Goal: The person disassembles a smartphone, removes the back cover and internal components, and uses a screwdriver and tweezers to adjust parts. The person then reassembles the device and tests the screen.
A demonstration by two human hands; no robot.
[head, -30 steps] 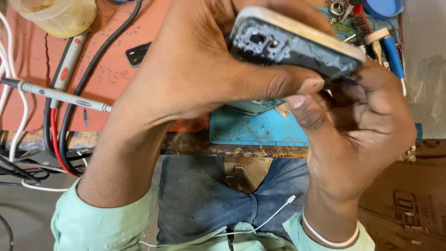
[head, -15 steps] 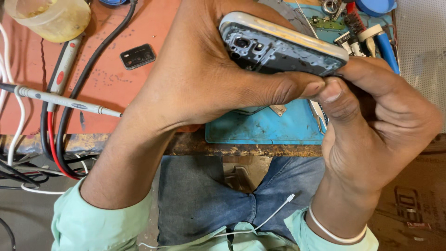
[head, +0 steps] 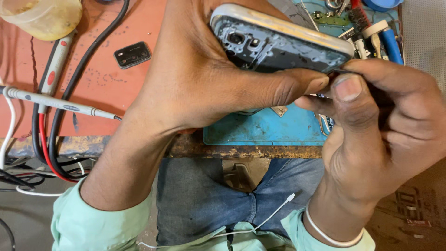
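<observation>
Gripping the opened phone housing [head: 278, 44] above the blue work mat [head: 265, 130], our left hand [head: 200, 79] clamps its edge while our right hand [head: 371, 121] pinches a thin dark tool at the rim. We judge a slip could gouge the frame or nick our left thumb beside it.

Worn wooden bench [head: 241, 151] above brown floor [head: 418, 209].

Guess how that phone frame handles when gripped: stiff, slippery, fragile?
The phone frame probably stays stiff: its edge looks straight under the left hand wrapped around it. The smooth rounded rim may be slippery. Exposed camera cutouts suggest an opened, likely delicate inside. The right hand pinches at its corner.
</observation>
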